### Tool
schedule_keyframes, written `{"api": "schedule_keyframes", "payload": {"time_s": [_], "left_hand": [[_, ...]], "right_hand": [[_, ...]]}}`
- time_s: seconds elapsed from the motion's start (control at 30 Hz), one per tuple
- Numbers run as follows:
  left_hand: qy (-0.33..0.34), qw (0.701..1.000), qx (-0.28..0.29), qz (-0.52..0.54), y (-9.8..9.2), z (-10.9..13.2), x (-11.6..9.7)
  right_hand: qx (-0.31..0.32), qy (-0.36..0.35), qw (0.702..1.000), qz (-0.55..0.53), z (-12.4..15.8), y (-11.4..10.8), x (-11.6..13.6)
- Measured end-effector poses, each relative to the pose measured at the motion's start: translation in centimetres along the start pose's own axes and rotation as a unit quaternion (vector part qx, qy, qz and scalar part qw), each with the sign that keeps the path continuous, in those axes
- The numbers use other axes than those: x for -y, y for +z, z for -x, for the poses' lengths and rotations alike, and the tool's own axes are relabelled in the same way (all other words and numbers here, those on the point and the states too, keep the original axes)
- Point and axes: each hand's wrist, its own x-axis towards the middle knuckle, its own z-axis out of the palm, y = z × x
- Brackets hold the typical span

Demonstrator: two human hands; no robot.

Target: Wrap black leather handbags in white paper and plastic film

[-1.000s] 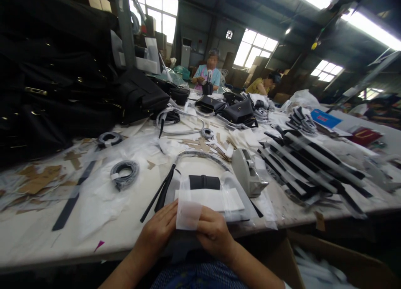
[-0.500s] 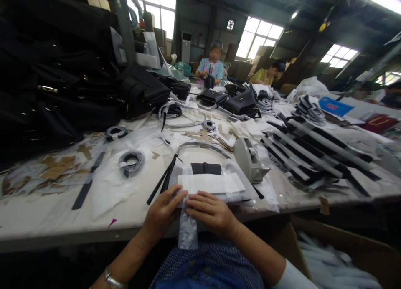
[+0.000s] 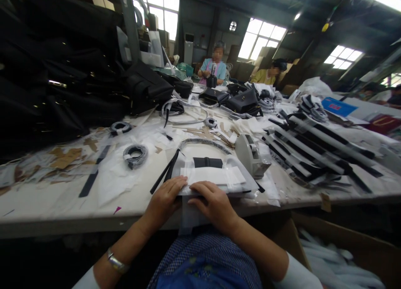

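Observation:
A black handbag [image 3: 207, 162] lies at the table's front edge, wrapped in translucent sheet with a white strip [image 3: 213, 175] across it. Its wrapped handle [image 3: 205, 141] arches behind, and black straps [image 3: 164, 172] stick out on the left. My left hand [image 3: 166, 199] is closed on the near left edge of the wrapped handbag, fingers on top. Beside it, my right hand [image 3: 214, 203] closes on the same edge with bent fingers, its thumb lower down. A clear plastic strip [image 3: 188, 218] hangs from between my hands over the table edge; its upper end is partly hidden.
A grey tape dispenser [image 3: 249, 155] stands right of the handbag. Stacked wrapped straps [image 3: 319, 147] lie farther right, black bags [image 3: 62, 84] pile at left. A coiled strap [image 3: 135, 156] and cardboard scraps [image 3: 65, 157] lie leftward. An open carton [image 3: 341, 234] sits below right. Two people work opposite.
Both hands have moved slightly up onto the bag's near edge, and their fingers have bent more. The hanging plastic strip has shifted and is more covered. The view has tilted slightly.

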Motion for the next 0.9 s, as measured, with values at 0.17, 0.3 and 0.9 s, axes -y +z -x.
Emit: {"api": "schedule_keyframes", "payload": {"time_s": [0.17, 0.3, 0.9], "left_hand": [[-0.009, 0.992, 0.107, 0.072, -3.2, -0.9, -0.4], [-0.048, 0.985, 0.155, 0.053, -4.8, -2.5, -1.0], [0.031, 0.99, 0.12, -0.07, -2.4, -2.5, 0.3]], "right_hand": [[0.021, -0.05, 0.992, 0.116, 0.0, 1.3, -0.5], [0.05, -0.096, 0.979, 0.172, -1.0, 1.2, -1.1], [0.045, -0.093, 0.968, 0.229, -1.6, -0.2, -1.4]]}}
